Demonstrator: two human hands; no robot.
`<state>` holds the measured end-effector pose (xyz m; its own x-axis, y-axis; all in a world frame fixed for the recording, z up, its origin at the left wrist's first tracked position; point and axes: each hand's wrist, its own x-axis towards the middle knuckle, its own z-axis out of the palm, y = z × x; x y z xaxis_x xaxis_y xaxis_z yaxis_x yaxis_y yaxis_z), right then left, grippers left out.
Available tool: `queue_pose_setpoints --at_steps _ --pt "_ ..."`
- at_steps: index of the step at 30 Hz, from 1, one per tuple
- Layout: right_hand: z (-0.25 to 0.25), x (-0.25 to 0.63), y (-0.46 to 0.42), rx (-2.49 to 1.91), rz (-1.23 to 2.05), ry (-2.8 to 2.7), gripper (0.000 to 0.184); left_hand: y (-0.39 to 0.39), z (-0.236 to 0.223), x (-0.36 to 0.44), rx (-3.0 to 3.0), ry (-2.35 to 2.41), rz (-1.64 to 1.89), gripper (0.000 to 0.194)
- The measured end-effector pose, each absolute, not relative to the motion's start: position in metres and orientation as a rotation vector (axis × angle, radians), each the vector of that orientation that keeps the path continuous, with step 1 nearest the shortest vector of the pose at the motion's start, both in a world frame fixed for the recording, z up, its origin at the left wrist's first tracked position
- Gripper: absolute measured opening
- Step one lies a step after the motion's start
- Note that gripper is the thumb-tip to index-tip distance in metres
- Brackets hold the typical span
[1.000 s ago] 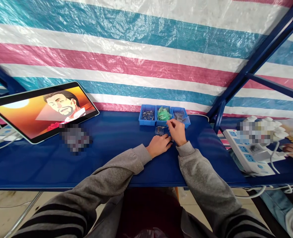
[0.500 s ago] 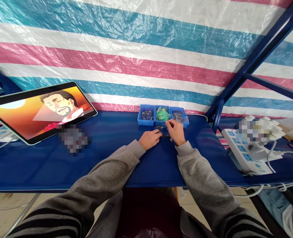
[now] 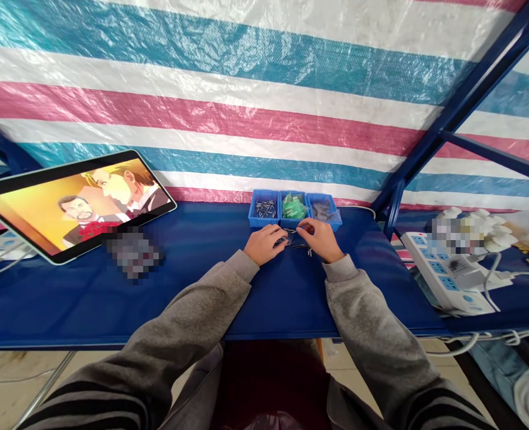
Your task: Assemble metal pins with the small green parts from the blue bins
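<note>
My left hand [image 3: 264, 244] rests low over the blue table with its fingers curled together at small shiny parts, and what they hold is too small to make out. To its right, my right hand [image 3: 322, 240] has thumb and forefinger pinched together; anything between them cannot be made out. Small dark and silvery pin-like pieces [image 3: 299, 245] lie on the table between the hands. Just behind stand three blue bins: one with metal pins [image 3: 265, 208], a middle one with green pieces [image 3: 294, 207], and one with greyish translucent pieces [image 3: 322, 210].
A tablet [image 3: 80, 206] playing a cartoon leans at the left, with a blurred-out item [image 3: 134, 253] in front of it. A white power strip [image 3: 443, 275] with plugs and cables lies at the right. Behind the table [image 3: 193, 239] hangs a striped plastic sheet [image 3: 264, 119].
My left hand has shifted slightly left and up, and its fingers have changed their bend. My right hand has moved a little right and down. The picture on the tablet differs.
</note>
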<state>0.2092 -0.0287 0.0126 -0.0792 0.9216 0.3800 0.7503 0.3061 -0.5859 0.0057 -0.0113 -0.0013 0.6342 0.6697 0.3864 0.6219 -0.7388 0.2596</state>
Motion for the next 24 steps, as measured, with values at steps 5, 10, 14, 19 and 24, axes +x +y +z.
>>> queue_pose_setpoints --at_steps 5,10,14,19,24 --pt "-0.01 0.244 -0.053 -1.374 0.32 -2.085 0.043 -0.009 -0.007 -0.011 2.742 1.017 0.656 0.038" --pt "-0.048 0.254 -0.059 -1.503 0.281 -2.168 0.054 -0.004 -0.017 -0.013 2.732 1.054 0.564 0.03" --pt "-0.064 0.235 -0.051 -1.463 0.225 -2.148 0.052 0.001 -0.025 -0.006 2.716 1.008 0.661 0.024" --pt "-0.056 0.222 -0.045 -1.454 0.249 -2.026 0.049 0.001 -0.025 0.0 2.701 1.013 0.74 0.024" --pt "-0.044 0.235 -0.054 -1.538 0.201 -1.906 0.043 -0.01 -0.015 -0.003 2.699 1.096 0.733 0.047"
